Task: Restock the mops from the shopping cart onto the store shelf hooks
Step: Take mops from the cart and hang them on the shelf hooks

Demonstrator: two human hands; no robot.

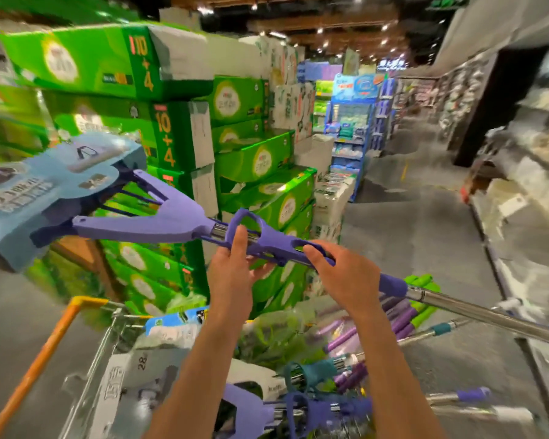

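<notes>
Purple mop (159,221) gripped between both hands above cart (86,315).

Both hands, the left hand (232,267) and the right hand (343,274), are sitting side by side on a mop (184,221) lying across above the shopping cart (86,353). More mops (339,403) are lying in the cart below the hands. Stacked boxes (178,134) are standing ahead-left of the hands, store shelves (526,172) running along to their right.

Both bare forearms reach forward, left hand (232,264) and right hand (343,274) side by side, fingers curled in a grip.
</notes>
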